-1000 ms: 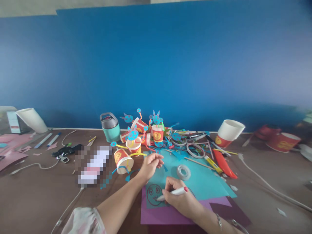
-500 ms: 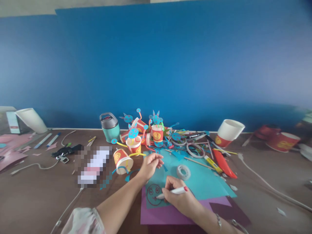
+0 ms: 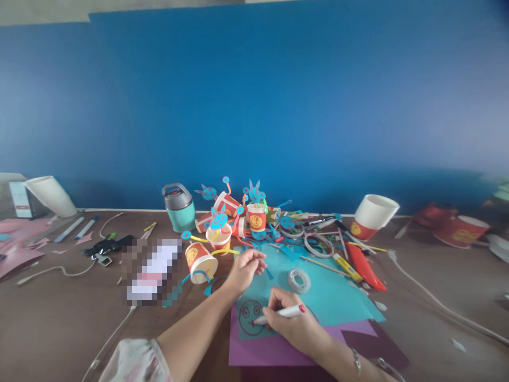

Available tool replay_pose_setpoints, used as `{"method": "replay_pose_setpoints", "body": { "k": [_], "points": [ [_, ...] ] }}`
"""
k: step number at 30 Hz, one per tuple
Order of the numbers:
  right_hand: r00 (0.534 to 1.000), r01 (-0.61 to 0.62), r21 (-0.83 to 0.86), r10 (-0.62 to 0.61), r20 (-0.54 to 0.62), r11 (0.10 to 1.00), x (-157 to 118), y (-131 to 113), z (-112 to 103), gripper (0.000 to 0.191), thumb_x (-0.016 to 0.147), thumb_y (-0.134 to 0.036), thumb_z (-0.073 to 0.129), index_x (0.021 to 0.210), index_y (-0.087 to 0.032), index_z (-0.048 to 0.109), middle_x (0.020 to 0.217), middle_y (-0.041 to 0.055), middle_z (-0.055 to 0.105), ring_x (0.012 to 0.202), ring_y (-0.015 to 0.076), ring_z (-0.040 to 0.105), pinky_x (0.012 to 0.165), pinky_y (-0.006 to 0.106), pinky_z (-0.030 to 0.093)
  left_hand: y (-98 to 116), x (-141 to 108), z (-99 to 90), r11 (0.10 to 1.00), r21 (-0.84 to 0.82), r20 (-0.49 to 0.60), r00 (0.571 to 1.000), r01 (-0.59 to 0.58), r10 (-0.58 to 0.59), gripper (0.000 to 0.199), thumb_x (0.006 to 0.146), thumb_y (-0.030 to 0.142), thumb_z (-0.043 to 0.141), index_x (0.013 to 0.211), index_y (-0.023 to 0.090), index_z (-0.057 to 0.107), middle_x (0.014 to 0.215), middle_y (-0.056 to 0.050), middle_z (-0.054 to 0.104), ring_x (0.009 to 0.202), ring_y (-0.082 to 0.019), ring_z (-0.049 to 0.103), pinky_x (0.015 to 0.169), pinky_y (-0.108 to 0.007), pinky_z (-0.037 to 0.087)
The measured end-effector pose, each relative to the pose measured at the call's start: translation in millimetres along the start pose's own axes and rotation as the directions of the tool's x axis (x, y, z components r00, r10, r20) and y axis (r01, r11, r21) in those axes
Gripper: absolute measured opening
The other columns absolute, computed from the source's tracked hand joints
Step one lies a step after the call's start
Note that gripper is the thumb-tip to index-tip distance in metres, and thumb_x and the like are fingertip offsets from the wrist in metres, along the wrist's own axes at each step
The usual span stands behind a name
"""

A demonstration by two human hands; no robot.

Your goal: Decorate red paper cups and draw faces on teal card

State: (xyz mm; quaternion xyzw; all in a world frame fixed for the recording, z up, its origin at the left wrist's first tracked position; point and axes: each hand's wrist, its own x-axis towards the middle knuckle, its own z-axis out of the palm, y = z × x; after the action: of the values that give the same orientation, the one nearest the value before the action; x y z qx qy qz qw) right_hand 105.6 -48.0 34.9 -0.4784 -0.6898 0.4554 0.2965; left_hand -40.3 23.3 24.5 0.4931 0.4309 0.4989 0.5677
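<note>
My right hand (image 3: 292,321) is closed round a white marker (image 3: 284,313) with a red end. The marker's tip meets a round face drawing (image 3: 249,317) in dark red line, with two eyes and lashes, on the light blue paper (image 3: 338,300). Part of a second drawn circle shows behind my right hand. My left hand (image 3: 248,268) rests on the upper left of that paper, loosely curled and holding nothing. A roll of clear tape (image 3: 299,281) lies on the sheet. Beneath it is purple paper (image 3: 270,355).
Decorated paper cups (image 3: 218,239) with blue paper faces cluster behind my left hand. A yellow cutter (image 3: 348,268) and a red pouch-like item (image 3: 366,268) lie right of the paper. A teal flask (image 3: 180,209), a blurred-out phone (image 3: 155,270) and a white cup (image 3: 374,212) stand or lie around.
Almost nothing differs. The marker tip and my right fingers have shifted very slightly left over the drawn face's mouth; my left hand stays in place.
</note>
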Motion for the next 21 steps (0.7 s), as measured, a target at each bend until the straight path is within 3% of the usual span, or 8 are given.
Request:
{"method": "replay_pose_setpoints", "body": {
  "k": [16,21],
  "points": [
    [0.999,-0.050,0.062,0.050,0.006,0.997,-0.4,-0.9,0.2,0.022,0.074,-0.023,0.054,0.058,-0.022,0.039,0.051,-0.0072,0.045,0.050,0.0090,0.049,0.049,0.018,0.040,0.7,0.0,-0.3,1.000,0.008,0.005,1.000,0.003,-0.003,0.013,0.071,0.018,0.057,0.081,0.013,0.064,0.064,-0.002,0.065,0.057,-0.012,0.057,0.058,-0.024,0.043],
    [0.989,-0.093,0.248,0.118,-0.088,0.964,4.1,0.5,-8.8,0.028,0.080,-0.039,0.051,0.061,-0.022,0.040,0.047,-0.0035,0.056,0.045,0.0100,0.048,0.044,0.020,0.033,0.1,0.7,0.2,1.000,0.011,0.005,1.000,0.000,0.000,0.013,0.070,0.018,0.057,0.081,0.014,0.063,0.064,-0.002,0.064,0.057,-0.012,0.057,0.057,-0.024,0.043]
  ]
}}
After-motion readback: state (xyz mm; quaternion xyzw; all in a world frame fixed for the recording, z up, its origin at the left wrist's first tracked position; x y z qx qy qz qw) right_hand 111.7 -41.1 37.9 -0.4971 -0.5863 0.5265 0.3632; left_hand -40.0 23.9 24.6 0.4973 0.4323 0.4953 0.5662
